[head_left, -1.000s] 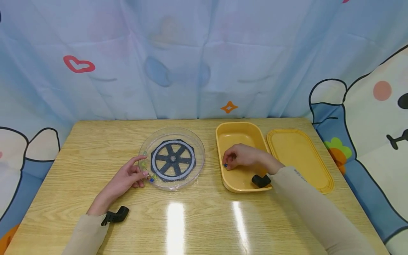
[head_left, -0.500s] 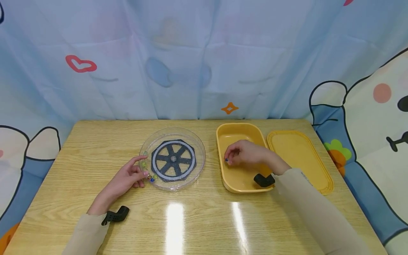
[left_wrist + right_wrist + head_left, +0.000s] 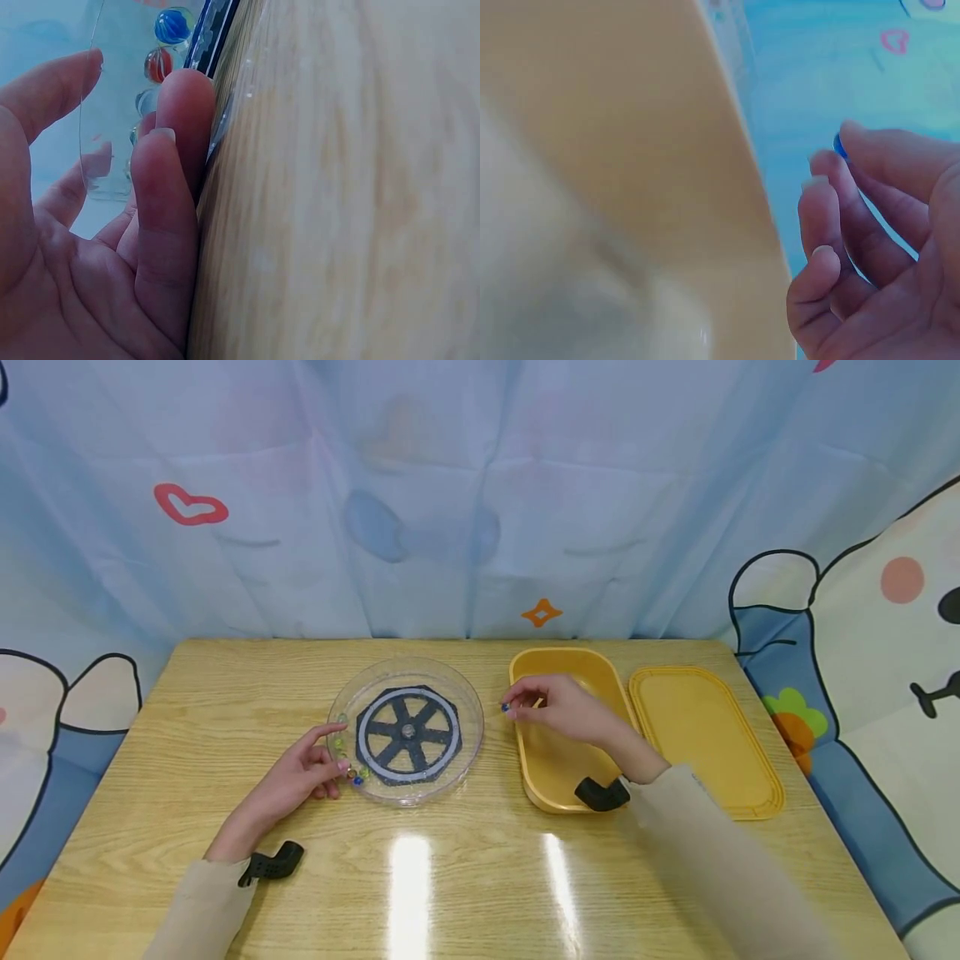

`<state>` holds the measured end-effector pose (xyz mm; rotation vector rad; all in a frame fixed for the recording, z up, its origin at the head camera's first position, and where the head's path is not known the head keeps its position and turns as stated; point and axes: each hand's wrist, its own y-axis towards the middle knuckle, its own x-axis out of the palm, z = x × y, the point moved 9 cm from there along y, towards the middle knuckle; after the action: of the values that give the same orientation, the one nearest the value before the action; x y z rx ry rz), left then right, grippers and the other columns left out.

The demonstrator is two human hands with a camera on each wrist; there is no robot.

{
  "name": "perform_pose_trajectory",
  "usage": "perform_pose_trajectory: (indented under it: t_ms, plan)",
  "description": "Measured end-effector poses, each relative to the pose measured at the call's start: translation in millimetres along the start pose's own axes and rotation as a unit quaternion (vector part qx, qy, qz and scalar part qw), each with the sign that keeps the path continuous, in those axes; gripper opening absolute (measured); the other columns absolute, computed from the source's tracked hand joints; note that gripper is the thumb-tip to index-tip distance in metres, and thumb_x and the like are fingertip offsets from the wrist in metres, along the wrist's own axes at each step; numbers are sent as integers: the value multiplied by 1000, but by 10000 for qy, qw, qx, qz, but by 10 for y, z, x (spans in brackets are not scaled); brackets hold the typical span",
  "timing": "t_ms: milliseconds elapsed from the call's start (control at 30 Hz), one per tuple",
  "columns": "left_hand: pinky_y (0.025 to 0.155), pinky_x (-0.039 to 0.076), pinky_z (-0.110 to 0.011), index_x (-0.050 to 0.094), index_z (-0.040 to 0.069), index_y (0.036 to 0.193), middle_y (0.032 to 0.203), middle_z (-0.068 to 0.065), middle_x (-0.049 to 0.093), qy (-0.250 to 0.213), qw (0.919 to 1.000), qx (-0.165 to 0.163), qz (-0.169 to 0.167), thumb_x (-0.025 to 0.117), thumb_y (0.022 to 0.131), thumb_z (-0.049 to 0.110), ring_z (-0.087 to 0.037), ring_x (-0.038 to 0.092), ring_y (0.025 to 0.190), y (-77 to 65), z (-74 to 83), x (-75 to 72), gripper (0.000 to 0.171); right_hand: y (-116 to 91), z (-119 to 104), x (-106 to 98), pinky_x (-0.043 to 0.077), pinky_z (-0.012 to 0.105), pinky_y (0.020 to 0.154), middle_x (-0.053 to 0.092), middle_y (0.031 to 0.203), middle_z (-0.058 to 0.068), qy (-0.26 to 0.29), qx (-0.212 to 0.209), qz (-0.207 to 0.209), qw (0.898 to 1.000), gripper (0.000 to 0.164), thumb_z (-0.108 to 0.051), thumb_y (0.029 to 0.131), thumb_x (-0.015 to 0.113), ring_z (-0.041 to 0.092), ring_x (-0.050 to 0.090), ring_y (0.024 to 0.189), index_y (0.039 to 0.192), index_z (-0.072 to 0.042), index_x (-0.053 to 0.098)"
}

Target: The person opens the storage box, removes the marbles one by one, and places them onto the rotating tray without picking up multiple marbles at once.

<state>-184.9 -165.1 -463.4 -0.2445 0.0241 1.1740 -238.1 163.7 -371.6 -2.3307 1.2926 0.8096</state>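
My left hand holds the left rim of a clear round dish, with thumb and index finger at its edge. Several glass marbles lie along that side of the dish, among them a blue marble and a red marble. A dark six-spoked wheel shape shows in the middle of the dish. My right hand pinches a small blue marble between thumb and fingertips, over the left rim of a yellow bin. Fingers partly cover this marble in the right wrist view.
A flat yellow lid lies to the right of the bin. The wooden table ends at a blue printed curtain behind. A strip of tabletop separates dish and bin.
My right hand has lifted from inside the bin and moved left and away from me to its left rim, carrying the blue marble. The left hand keeps its place on the dish.
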Motion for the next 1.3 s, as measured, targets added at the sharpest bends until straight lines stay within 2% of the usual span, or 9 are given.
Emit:
perform_pose_trajectory:
  t_ms: [200, 467, 900, 1100, 1300]
  plan:
    - [57, 50, -29, 34, 8, 152, 87, -17, 59, 20, 10000, 36, 2, 64, 99, 14, -25, 65, 67, 3, 8, -5, 61, 41, -203, 225, 48, 33, 74, 68, 93, 3, 82, -141, 122, 9998, 13, -8, 93, 71, 18, 60, 84, 106, -6, 73]
    - [58, 50, -30, 34, 10, 153, 87, -17, 59, 74, 10000, 2, 15, 64, 99, 14, -26, 65, 68, 15, -10, -19, 61, 159, -373, 457, 50, 31, 71, 67, 87, -4, -97, -265, 131, 9995, 12, -11, 91, 75, 15, 60, 80, 102, -9, 73]
    - [58, 50, -29, 34, 10, 153, 87, -18, 59, 43, 10000, 8, 1, 64, 99, 14, -26, 65, 68, 6, -25, -15, 61, 247, -475, 677, 51, 30, 72, 66, 86, -5, -83, -140, -283, 9995, 11, -11, 92, 73, 12, 61, 81, 103, -9, 72]
    - [58, 50, -30, 34, 10, 153, 88, -18, 58, 17, 10000, -17, -3, 64, 99, 15, -26, 65, 69, 3, -27, -11, 62, 218, -447, 628, 51, 31, 74, 67, 88, -5, -146, -62, -307, 9994, 14, -11, 93, 72, 13, 61, 82, 106, -5, 72]
    - [58, 50, -30, 33, 10, 153, 88, -19, 58, 27, 10000, -18, 2, 64, 99, 15, -26, 65, 68, -2, -17, -11, 62, 86, -406, 276, 50, 34, 75, 68, 89, -4, -378, -163, 114, 9991, 12, -9, 92, 73, 15, 61, 83, 103, -7, 73]
